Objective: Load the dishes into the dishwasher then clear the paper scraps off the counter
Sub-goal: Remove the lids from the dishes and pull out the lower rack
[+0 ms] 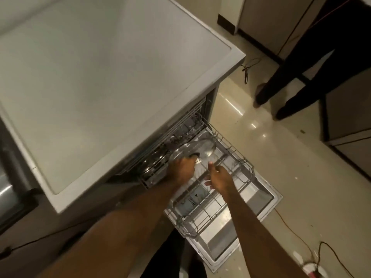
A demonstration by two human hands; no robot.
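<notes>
At the centre of the frame, below the front edge of a white worktop point(96, 73), a dishwasher stands with its door point(261, 199) dropped flat above the floor point(261, 141). Its lower wire rack point(236, 157) is drawn out over the door.

Left hand point(180, 169): fingers curled round the near rim of a clear glass dish point(198, 146). The dish is held tilted over the back part of the rack, just beside the worktop's edge, with wire tines showing through the glass.

Right hand point(219, 180): holds nothing. Its fingers are spread and relaxed above the middle of the rack, and one fingertip is raised toward the dish. Whether that fingertip touches the glass cannot be told.

Both bare forearms reach in from the lower edge of the frame, the left one crossing the worktop's near corner.

Left of the left hand, dark round dishes point(152, 165) stand on edge in the rack, partly hidden beneath the worktop.

Upper right: the legs point(297, 81) of a second person in dark trousers stand on the glossy pale floor, well apart from the dishwasher.

Lower right: an orange cable point(289, 227) runs from beside the door's corner across the floor toward a white power strip point(313, 269), which is blurred at the frame's edge.
</notes>
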